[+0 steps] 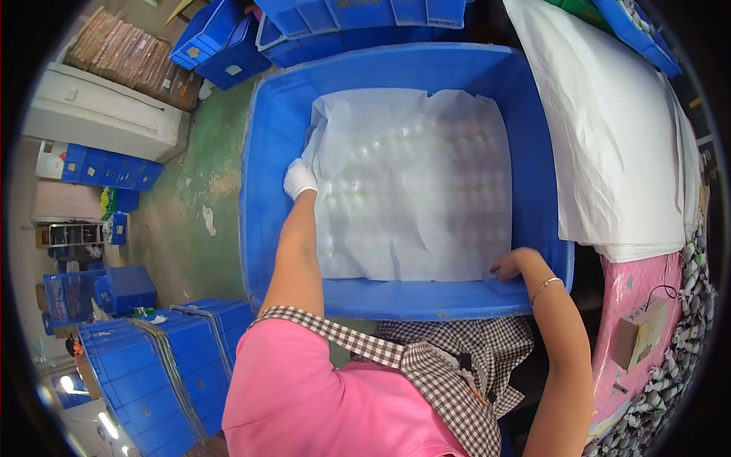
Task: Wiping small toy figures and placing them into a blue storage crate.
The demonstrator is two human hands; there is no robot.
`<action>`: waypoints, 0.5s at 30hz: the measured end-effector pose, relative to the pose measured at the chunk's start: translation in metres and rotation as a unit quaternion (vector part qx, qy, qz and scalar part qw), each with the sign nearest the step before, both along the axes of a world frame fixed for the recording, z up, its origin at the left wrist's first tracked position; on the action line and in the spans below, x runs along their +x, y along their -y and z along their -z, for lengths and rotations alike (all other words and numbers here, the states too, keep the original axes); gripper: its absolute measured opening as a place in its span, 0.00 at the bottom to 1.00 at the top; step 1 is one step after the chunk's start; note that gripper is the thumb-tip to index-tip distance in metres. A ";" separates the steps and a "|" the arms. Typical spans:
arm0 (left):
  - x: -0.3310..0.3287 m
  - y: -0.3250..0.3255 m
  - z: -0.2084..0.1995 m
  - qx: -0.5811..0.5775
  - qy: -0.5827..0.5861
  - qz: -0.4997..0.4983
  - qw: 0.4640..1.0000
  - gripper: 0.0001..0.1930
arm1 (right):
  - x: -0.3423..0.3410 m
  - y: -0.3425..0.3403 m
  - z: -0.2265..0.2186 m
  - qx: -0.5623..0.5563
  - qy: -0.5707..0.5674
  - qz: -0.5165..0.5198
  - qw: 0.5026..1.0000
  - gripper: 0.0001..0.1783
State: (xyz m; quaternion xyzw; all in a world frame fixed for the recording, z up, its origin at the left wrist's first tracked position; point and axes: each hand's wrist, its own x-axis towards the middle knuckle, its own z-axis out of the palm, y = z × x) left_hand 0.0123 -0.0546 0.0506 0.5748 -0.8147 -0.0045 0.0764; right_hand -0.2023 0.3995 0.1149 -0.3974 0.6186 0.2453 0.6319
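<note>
A large white paper sheet (pixel 419 221) lies inside a deep blue plastic bin (pixel 400 297). Through the thin sheet, rows of rounded objects with green bands show faintly; their kind is hidden. My left hand (pixel 300 179), in a white glove, is at the sheet's left edge by the bin wall, its fingers closed together on the paper. My bare right hand (pixel 510 263) reaches over the near right corner of the sheet. Its fingertips are slightly apart and rest at the paper. A bracelet (pixel 546 288) circles my right wrist.
A thick stack of white paper sheets (pixel 617 145) lies to the right on a pink surface (pixel 609 365). There stand a small box (pixel 641 333) and many dark-and-white wrapped items (pixel 689 327). Blue crates (pixel 152 358) stand at left; another blue crate (pixel 365 19) is beyond the bin.
</note>
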 end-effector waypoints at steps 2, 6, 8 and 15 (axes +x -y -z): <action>-0.016 -0.013 -0.006 0.028 0.020 0.008 0.999 0.14 | -0.003 -0.009 0.021 0.019 0.014 -0.025 0.999 0.32; -0.043 -0.029 -0.034 -0.053 -0.160 -0.027 0.985 0.20 | 0.000 -0.021 0.043 0.050 -0.016 -0.030 0.998 0.30; -0.049 -0.016 -0.044 -0.055 -0.230 -0.033 0.971 0.23 | 0.001 -0.009 0.028 0.035 0.030 -0.054 0.997 0.30; -0.101 0.024 -0.032 0.156 -0.006 0.085 0.984 0.21 | -0.004 -0.010 0.009 0.066 -0.064 -0.028 0.995 0.25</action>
